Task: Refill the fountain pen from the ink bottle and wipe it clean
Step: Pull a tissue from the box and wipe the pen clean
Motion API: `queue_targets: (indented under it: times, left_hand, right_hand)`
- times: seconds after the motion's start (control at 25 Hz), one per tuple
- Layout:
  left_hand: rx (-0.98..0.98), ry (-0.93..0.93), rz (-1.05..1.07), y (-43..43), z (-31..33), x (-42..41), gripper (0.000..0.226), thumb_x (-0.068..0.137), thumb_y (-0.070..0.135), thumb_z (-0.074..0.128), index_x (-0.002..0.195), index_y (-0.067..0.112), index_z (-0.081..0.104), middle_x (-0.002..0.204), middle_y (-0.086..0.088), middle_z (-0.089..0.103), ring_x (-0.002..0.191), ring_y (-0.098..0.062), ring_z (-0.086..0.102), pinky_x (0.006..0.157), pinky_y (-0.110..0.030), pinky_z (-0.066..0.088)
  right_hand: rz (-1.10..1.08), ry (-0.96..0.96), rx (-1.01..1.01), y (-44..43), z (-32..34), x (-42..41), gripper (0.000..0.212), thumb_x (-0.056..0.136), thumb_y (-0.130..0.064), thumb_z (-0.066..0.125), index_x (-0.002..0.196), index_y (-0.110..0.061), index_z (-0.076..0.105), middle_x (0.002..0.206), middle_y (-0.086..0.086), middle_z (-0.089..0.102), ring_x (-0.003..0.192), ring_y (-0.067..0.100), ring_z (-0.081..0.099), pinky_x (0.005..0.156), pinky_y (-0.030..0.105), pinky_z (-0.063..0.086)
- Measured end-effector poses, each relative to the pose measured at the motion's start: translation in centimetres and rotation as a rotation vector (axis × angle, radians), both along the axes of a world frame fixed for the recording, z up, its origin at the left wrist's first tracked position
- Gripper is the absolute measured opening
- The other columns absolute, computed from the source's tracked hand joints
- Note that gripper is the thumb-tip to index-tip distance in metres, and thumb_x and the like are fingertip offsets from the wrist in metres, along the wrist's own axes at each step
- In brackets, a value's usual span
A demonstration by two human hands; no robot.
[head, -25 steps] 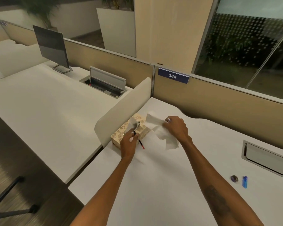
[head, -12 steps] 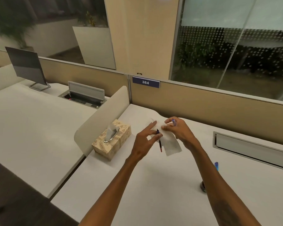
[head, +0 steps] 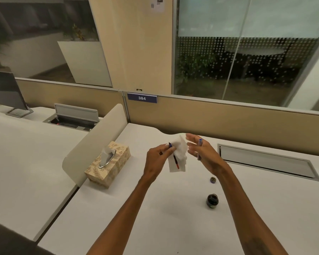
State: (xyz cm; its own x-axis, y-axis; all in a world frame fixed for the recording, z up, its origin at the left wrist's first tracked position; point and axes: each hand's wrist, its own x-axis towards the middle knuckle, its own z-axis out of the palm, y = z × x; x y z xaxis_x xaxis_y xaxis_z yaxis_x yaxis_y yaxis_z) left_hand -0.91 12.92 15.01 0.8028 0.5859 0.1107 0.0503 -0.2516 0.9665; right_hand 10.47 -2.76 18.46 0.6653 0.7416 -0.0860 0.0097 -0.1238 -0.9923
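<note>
White laminate desk (head: 173, 227) — the largest item we list, bounded at the back by a tan partition (head: 228, 122) bearing a blue plate numbered 384 (head: 142, 98). A rounded cream divider panel (head: 96, 137) stands along its left edge, and a closed cable hatch (head: 265, 162) is set into the surface at the right. On the neighbouring desk we note a monitor (head: 4, 91) and a second hatch with its lid raised (head: 74, 116).

Patterned tissue box (head: 108, 163), just beside the divider, one tissue standing up out of its oval slot.

Our left hand (head: 155, 161), raised above the desk, is closed on the inner section of the fountain pen (head: 174, 159) — a thin dark piece with a red lower end, nib end upward at the fingertips. A white tissue (head: 179, 157) hangs behind and around it; whether it is pinched by the same fingers we cannot tell.

Our right hand (head: 201, 151), close beside the left but not touching it, has its front fingers spread loose while a purple pen barrel (head: 199, 150) is gripped upright among them.

Ink bottle (head: 212, 200), dark glass, open, standing on the desk near the right forearm. Its cap (head: 212, 180) lies apart, a little farther back.
</note>
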Motion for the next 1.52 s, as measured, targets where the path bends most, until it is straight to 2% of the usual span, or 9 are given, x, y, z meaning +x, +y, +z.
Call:
queue_targets:
  times: [0.16,0.36,0.52,0.64,0.8,0.92,1.12,1.32,1.52]
  left_hand:
    - [-0.013,0.007,-0.104,-1.9,0.8,0.8,0.026,0.089,0.036,0.069,0.102,0.015,0.077,0.093,0.001,0.076,0.079,-0.008,0.066,0.072,-0.018,0.051]
    - [0.044,0.0,-0.19,-3.5,1.7,1.6,0.024,0.093,0.034,0.064,0.104,0.017,0.075,0.099,0.004,0.074,0.086,-0.005,0.065,0.074,-0.011,0.048]
    - [0.1,-0.012,-0.144,-4.1,2.1,2.3,0.025,0.092,0.028,0.065,0.11,0.012,0.073,0.115,0.004,0.065,0.106,-0.007,0.061,0.078,-0.004,0.046]
    - [0.209,-0.011,-0.109,-4.6,2.7,2.9,0.019,0.096,0.025,0.061,0.102,0.013,0.074,0.107,0.003,0.062,0.095,-0.005,0.058,0.074,-0.003,0.043]
    - [0.263,-0.029,-0.152,-5.4,3.6,3.5,0.022,0.099,0.026,0.053,0.101,0.021,0.075,0.104,0.009,0.071,0.097,-0.007,0.062,0.085,-0.021,0.046]
    - [0.236,-0.042,-0.15,-6.4,4.1,4.1,0.025,0.098,0.028,0.056,0.116,0.021,0.072,0.113,0.004,0.071,0.101,-0.008,0.061,0.092,-0.029,0.049]
    - [0.157,-0.086,-0.139,-7.3,4.6,5.1,0.029,0.089,0.03,0.069,0.114,0.016,0.066,0.105,0.003,0.071,0.096,-0.009,0.066,0.073,-0.008,0.051]
    - [0.06,-0.111,-0.148,-7.4,4.5,5.8,0.029,0.085,0.031,0.073,0.106,0.012,0.064,0.102,0.0,0.072,0.094,-0.012,0.069,0.072,-0.012,0.054]
    - [0.014,-0.096,-0.18,-7.3,4.3,6.5,0.03,0.087,0.029,0.072,0.094,0.006,0.055,0.098,-0.007,0.072,0.087,-0.011,0.068,0.068,-0.011,0.052]
  right_hand:
    - [0.104,-0.135,-0.085,-1.9,0.3,-1.1,0.065,0.099,-0.035,0.049,0.152,-0.045,0.011,0.155,-0.015,0.025,0.132,0.007,0.032,0.104,0.04,0.033]
    - [-0.073,-0.245,-0.143,-2.6,-0.9,-1.1,0.057,0.097,-0.037,0.054,0.149,-0.03,0.032,0.144,-0.004,0.049,0.126,0.014,0.051,0.102,0.03,0.043]
    - [-0.294,-0.266,-0.091,-3.5,-1.2,-0.7,0.029,0.095,-0.024,0.06,0.124,-0.023,0.061,0.108,-0.004,0.07,0.101,0.017,0.066,0.081,0.022,0.052]
    - [-0.411,-0.223,-0.051,-4.1,-1.2,-0.2,0.022,0.094,-0.019,0.059,0.115,-0.023,0.065,0.099,-0.009,0.071,0.094,0.015,0.067,0.079,0.028,0.053]
    - [-0.542,-0.184,0.007,-4.5,-0.4,0.7,0.018,0.094,-0.016,0.059,0.109,-0.024,0.064,0.096,-0.008,0.069,0.093,0.018,0.066,0.084,0.036,0.054]
    - [-0.523,-0.195,-0.001,-4.5,0.2,1.1,0.023,0.094,-0.014,0.059,0.115,-0.024,0.065,0.097,-0.004,0.07,0.094,0.02,0.068,0.083,0.035,0.056]
    - [-0.373,-0.194,0.041,-5.4,1.9,0.8,0.022,0.096,-0.014,0.058,0.1,-0.035,0.064,0.09,-0.008,0.071,0.082,0.006,0.066,0.069,0.016,0.051]
    - [-0.28,-0.061,0.13,-6.2,1.6,1.2,0.021,0.098,-0.022,0.054,0.117,-0.02,0.065,0.099,0.004,0.072,0.092,0.019,0.066,0.082,0.034,0.052]
    - [-0.21,0.056,0.193,-6.8,2.0,1.7,0.02,0.097,-0.019,0.054,0.112,-0.02,0.067,0.098,0.003,0.073,0.091,0.016,0.068,0.082,0.03,0.054]
